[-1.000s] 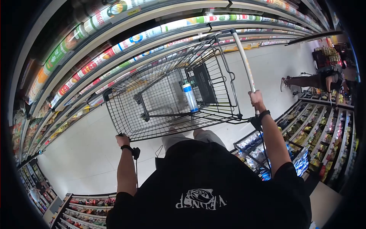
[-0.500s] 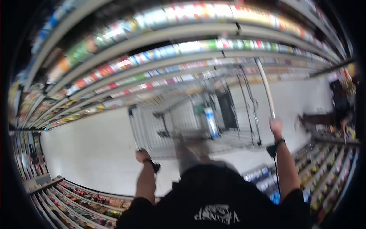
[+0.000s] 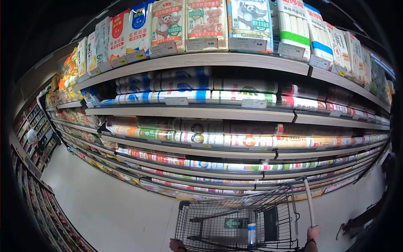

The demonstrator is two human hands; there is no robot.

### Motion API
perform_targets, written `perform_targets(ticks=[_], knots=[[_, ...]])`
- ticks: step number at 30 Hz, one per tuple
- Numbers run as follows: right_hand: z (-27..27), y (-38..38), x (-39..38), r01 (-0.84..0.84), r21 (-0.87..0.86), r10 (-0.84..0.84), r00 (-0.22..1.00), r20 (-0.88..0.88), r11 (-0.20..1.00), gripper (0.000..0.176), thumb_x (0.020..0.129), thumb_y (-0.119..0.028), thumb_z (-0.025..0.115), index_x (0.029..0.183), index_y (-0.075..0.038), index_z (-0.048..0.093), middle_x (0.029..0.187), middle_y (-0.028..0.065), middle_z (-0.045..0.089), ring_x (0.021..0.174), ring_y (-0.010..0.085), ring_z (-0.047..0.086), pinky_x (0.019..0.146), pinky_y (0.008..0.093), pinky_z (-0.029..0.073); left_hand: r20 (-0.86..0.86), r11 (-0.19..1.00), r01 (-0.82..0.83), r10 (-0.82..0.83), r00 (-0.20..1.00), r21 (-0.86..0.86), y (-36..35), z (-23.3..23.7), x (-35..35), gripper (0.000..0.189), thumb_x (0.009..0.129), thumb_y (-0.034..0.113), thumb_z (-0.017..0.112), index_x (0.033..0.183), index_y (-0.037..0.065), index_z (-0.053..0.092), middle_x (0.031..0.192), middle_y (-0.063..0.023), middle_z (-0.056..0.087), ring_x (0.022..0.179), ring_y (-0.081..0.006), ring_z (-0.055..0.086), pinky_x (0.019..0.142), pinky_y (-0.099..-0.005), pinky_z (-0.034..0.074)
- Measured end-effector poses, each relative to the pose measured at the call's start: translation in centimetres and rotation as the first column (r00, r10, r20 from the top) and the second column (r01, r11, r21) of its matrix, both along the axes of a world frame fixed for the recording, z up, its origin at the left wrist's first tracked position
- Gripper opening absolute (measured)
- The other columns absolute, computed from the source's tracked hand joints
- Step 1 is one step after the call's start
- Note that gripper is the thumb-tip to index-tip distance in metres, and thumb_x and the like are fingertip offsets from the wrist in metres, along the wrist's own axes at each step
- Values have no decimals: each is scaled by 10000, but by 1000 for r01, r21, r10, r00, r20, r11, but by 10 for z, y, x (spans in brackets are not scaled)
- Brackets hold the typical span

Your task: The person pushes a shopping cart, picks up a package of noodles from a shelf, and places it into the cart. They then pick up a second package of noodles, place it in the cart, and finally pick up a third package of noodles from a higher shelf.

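A wire shopping cart (image 3: 191, 224) stands side-on at the bottom of the view. My right hand (image 3: 313, 233) is closed round the cart's pale handle bar (image 3: 310, 203). At the cart's opposite end my left hand (image 3: 177, 245) is closed on the wire rim, partly cut off by the lower edge. Inside the basket stands a white and blue cylindrical pack (image 3: 252, 234), likely of noodles like those on the shelves. A dark panel (image 3: 270, 223) sits near the handle end.
Ahead, a long shelf unit (image 3: 189, 111) holds rows of rolled noodle packs (image 3: 182, 96), with upright boxed packs (image 3: 208, 23) on top. Bagged goods (image 3: 69, 80) fill its left end. More shelves (image 3: 35, 201) stand at left. Another person's legs (image 3: 361, 220) show at lower right.
My view has tilted up, so the shelves fill more of it and the cart sits lower. Both hands keep their hold on the cart.
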State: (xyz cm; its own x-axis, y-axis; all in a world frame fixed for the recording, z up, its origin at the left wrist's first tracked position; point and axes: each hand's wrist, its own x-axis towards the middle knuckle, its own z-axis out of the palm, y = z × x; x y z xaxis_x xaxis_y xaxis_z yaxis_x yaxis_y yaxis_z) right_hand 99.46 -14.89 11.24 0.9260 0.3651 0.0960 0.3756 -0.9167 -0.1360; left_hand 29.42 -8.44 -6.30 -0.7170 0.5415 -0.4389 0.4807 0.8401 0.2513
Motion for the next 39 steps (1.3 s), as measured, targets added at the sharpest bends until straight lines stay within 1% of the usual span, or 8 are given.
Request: perform_targets(ticks=[2, 5, 11, 12, 14, 16, 23, 39], knots=[[-2, -5, 8, -2, -18, 2, 1000, 22, 1000, 265, 785, -193, 682, 910, 38, 641, 901, 249, 676, 883, 405, 669, 776, 477, 547, -14, 992, -40, 42, 999, 124, 3, 22, 18, 339, 972, 257, 438, 1063, -22, 607, 1052, -264, 666, 981, -442, 631, 844, -508, 516], [11, -6, 11, -8, -58, 13, 996, 83, 998, 268, 785, -228, 687, 854, 30, 666, 894, 225, 676, 850, 406, 669, 757, 475, 547, -12, 997, -20, 21, 1000, 79, 9, -5, 21, 337, 965, 262, 445, 993, -26, 618, 1008, -273, 669, 963, -454, 629, 835, -512, 517], [32, -8, 25, 45, 117, -26, 987, -162, 992, 246, 758, -190, 641, 866, 26, 686, 865, 271, 663, 840, 459, 635, 769, 499, 532, -136, 987, 112, -97, 986, 115, 46, -8, 55, 302, 950, 245, 454, 979, -3, 626, 982, -255, 677, 931, -429, 648, 791, -506, 527], [43, -11, 24, -51, -21, 49, 994, -94, 998, 285, 766, -250, 632, 869, 9, 695, 878, 258, 669, 848, 440, 645, 770, 492, 538, -151, 983, 134, -115, 982, 122, 58, -5, 68, 299, 947, 244, 458, 979, -1, 625, 979, -253, 677, 929, -428, 649, 790, -507, 527], [28, -15, 45, -59, -160, 50, 997, -61, 985, 307, 796, -297, 599, 871, -21, 710, 916, 213, 688, 852, 373, 677, 770, 465, 561, -181, 979, 151, -125, 976, 140, 83, 4, 100, 293, 941, 244, 465, 978, 1, 624, 974, -250, 677, 925, -426, 651, 789, -509, 528], [35, -11, 46, 35, -175, -38, 999, -16, 984, 290, 798, -280, 605, 866, -22, 717, 899, 199, 699, 844, 355, 690, 770, 448, 569, -191, 977, 165, -137, 972, 136, 96, 10, 127, 287, 935, 244, 472, 978, 4, 623, 968, -246, 678, 921, -424, 653, 788, -511, 529], [28, -20, 76, 36, -177, -39, 999, -12, 984, 265, 790, -258, 613, 838, -23, 727, 857, 205, 705, 820, 351, 698, 758, 438, 574, -184, 975, 198, -177, 967, 104, 120, 16, 184, 268, 913, 243, 498, 975, 13, 619, 949, -234, 679, 908, -415, 660, 783, -517, 531], [31, -29, 165, 87, -170, -89, 996, -4, 982, 274, 808, -256, 608, 876, -16, 720, 885, 220, 694, 823, 371, 690, 761, 442, 566, -226, 985, 149, -126, 966, 89, 89, -4, 230, 240, 864, 241, 556, 970, 33, 611, 905, -207, 683, 878, -396, 675, 773, -531, 536]])
